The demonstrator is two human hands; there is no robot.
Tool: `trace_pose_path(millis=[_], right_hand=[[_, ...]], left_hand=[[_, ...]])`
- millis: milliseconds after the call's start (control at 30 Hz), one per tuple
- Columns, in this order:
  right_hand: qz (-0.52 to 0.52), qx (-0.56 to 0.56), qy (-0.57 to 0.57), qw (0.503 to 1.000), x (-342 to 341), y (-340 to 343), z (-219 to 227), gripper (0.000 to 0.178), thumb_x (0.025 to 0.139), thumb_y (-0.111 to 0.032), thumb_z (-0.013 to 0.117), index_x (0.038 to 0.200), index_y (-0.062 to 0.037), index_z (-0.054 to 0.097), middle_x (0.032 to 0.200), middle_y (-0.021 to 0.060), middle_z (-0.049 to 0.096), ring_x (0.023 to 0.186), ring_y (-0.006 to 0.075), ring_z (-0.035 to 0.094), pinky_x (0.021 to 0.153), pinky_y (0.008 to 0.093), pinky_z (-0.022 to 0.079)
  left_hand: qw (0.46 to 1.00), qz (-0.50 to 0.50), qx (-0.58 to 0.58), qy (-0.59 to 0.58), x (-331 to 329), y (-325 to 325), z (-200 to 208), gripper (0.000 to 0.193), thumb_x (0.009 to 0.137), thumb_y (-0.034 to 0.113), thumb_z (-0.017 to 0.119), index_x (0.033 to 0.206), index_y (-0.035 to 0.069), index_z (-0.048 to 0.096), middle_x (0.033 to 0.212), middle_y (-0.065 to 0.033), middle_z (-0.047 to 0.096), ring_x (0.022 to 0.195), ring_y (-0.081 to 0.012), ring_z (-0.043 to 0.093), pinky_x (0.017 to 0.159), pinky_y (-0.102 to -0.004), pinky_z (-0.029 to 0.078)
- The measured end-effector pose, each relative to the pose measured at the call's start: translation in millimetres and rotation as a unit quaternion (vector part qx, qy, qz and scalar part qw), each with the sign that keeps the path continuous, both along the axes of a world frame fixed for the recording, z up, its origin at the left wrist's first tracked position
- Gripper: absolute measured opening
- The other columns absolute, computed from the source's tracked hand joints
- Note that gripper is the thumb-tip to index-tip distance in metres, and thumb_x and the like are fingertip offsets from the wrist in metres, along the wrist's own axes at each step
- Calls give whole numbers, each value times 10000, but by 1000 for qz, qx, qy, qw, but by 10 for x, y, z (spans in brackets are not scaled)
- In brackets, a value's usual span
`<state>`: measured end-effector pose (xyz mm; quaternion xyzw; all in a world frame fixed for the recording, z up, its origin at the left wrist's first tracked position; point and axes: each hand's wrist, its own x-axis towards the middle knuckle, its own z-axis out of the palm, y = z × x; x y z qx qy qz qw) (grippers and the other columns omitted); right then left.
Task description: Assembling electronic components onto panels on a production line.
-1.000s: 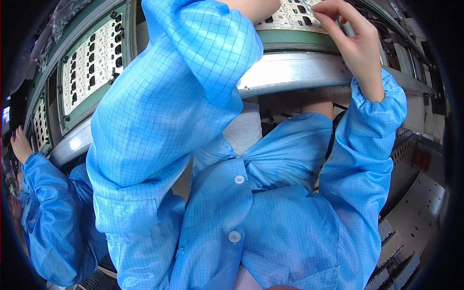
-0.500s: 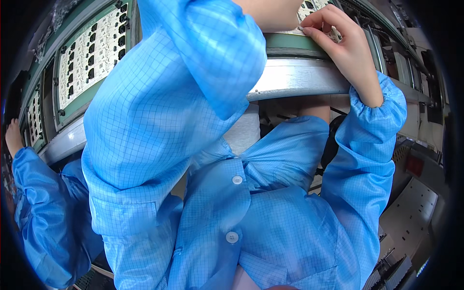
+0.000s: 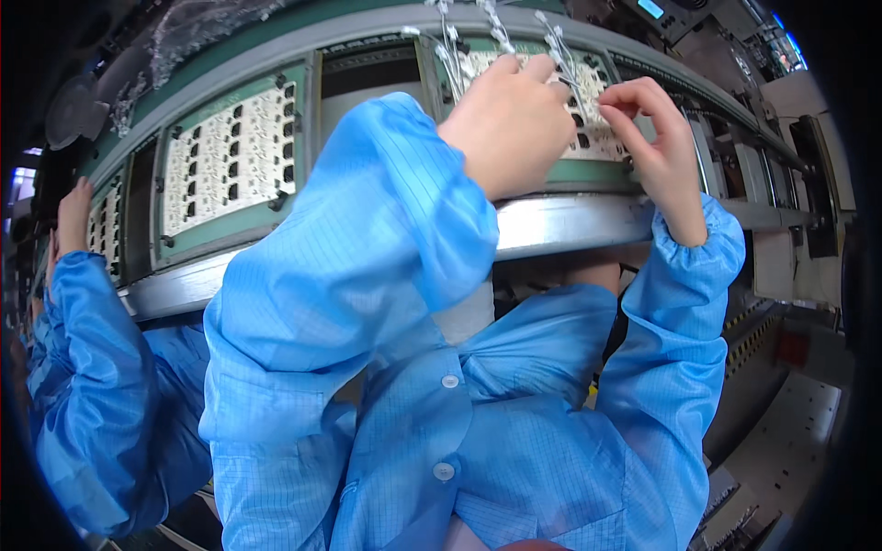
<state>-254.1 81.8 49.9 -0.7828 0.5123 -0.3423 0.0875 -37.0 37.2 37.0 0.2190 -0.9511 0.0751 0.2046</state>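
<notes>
A pale circuit board panel with black parts lies in a green-edged carrier on the rail in front of me. Over its middle is my left hand, back up and fingers curled down; its fingertips and anything in them are hidden. At the panel's right side, my right hand has thumb and forefinger brought together; what they pinch, if anything, is too small to make out. White-tipped thin cables run up from behind my left hand, and one bundle passes between both hands.
A second populated panel sits in its carrier to the left, past a dark gap. Farther left, another person's hand rests by a third panel. A metal rail runs along the near edge. Clear plastic bags lie at the back left.
The view has shifted, so the line appears lower and the cables and my whole left hand now show. My right hand stays by the panel's right side, fingers still together.
</notes>
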Motion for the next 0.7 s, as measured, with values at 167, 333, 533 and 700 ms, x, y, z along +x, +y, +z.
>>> trace_pose_path(millis=[167,333,533,700], right_hand=[[-44,-77,-50,995,-250,70,198,86,926,-12,633,999,35,635,965,62,610,905,140,580,812,253,457],[-43,-94,-2,995,-429,163,100,72,899,21,641,967,36,621,953,85,599,894,176,578,813,275,457],[-31,-63,11,997,-603,248,-135,90,867,29,653,955,38,637,942,101,607,893,217,588,813,299,463],[47,-50,-8,998,-437,62,-164,92,856,5,676,946,19,665,935,97,632,890,229,605,809,310,467]], left_hand=[[967,72,245,-11,257,-945,471,232,876,199,652,1017,41,747,997,-91,719,914,-278,651,868,-362,525],[974,145,170,-21,590,-1896,457,250,763,193,662,969,85,755,901,-174,728,847,-347,707,768,-443,561],[976,176,19,-125,263,-1699,298,202,770,238,674,946,180,755,919,-112,723,878,-338,697,755,-456,557],[989,130,34,-59,560,-2030,125,197,867,227,657,986,93,738,921,-100,720,831,-273,681,752,-384,545]])
